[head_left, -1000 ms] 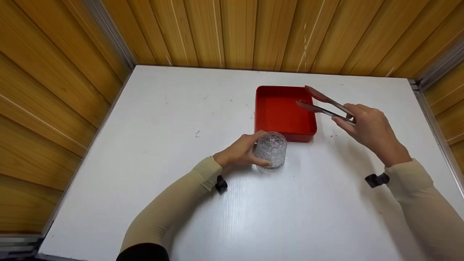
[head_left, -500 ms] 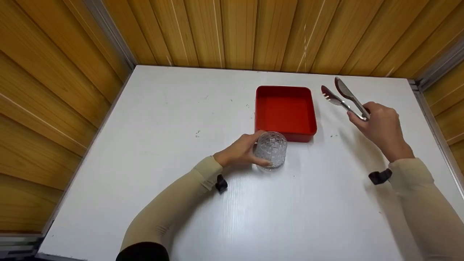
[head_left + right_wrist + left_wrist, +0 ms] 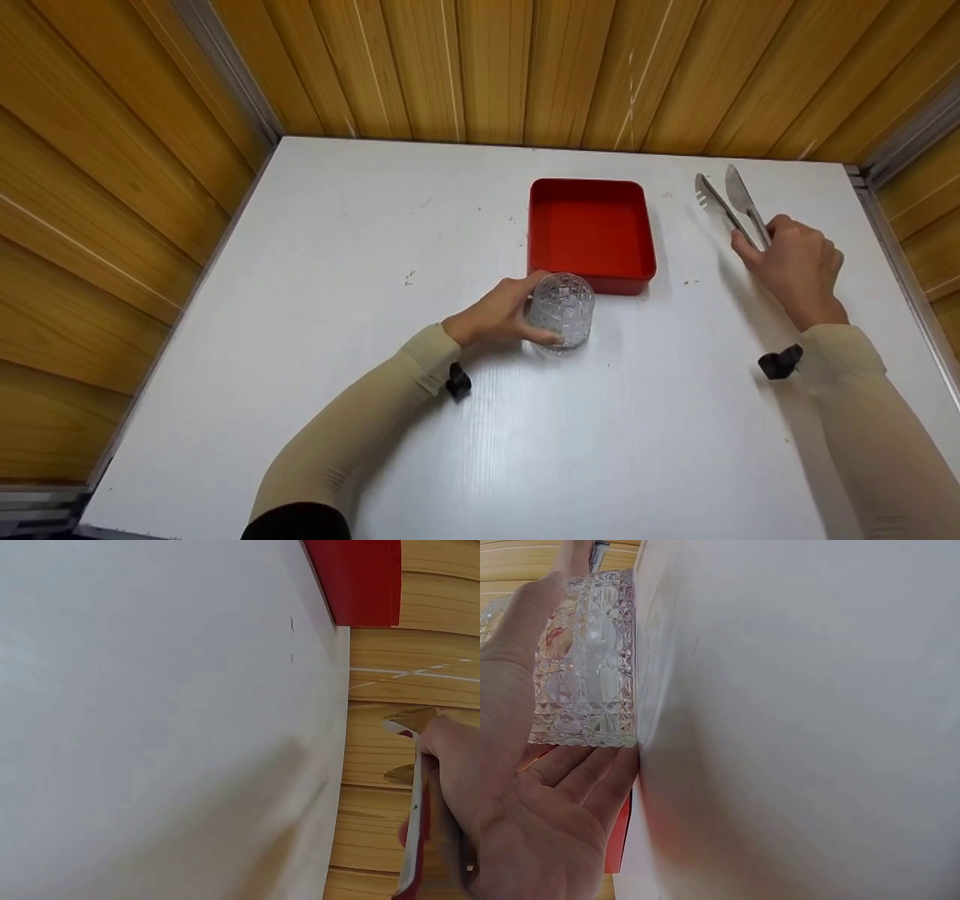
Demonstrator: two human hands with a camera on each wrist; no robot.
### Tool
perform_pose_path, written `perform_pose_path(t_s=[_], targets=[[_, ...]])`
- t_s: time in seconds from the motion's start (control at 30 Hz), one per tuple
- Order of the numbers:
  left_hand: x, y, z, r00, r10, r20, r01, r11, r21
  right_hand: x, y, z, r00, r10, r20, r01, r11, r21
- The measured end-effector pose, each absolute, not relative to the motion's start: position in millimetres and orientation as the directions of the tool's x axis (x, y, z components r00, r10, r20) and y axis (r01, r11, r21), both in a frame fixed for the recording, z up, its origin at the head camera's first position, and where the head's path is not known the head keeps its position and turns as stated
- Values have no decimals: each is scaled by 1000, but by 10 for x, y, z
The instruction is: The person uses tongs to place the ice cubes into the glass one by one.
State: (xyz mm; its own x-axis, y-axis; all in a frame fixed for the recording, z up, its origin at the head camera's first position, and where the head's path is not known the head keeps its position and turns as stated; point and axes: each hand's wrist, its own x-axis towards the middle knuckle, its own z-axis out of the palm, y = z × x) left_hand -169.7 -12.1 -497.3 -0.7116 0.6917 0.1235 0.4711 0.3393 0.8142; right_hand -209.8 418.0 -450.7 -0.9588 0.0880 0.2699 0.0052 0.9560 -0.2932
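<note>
A clear, patterned glass (image 3: 567,311) stands on the white table just in front of a red square tray (image 3: 592,285). My left hand (image 3: 499,313) grips its left side, thumb in front and fingers behind; the left wrist view shows the cut-glass wall (image 3: 592,682) between thumb and fingers. To the right of the tray, my right hand (image 3: 799,262) holds metal serving tongs (image 3: 739,199) above the table. Their two arms spread apart, tips pointing to the back wall. In the right wrist view the tongs (image 3: 415,817) show only in part.
The red tray has raised walls and shows a bare red floor. Wood-panelled walls (image 3: 495,75) stand behind the white table (image 3: 360,240) and at its sides. Small dark marks dot the tabletop.
My right hand has drawn the tongs from over the tray's right edge out to the right, and their tips have swung toward the back. My left hand and the glass have stayed put.
</note>
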Motion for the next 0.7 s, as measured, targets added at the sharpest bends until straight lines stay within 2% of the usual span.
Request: perform_pose_path(t_s=[0.2,0.43,0.7], targets=[[-1693,-121,-4976,-712,691,127,477,343,809,-2099,4227,-4562,-981,116,158,63,951,-304],[-1704,-128,-4969,-695,700,161,505,317,803,-2093,4251,-4616,-985,93,147,43,949,-311],[-1694,-126,-4967,-702,697,146,491,324,809,-2094,4242,-4663,-993,89,71,64,951,-302]])
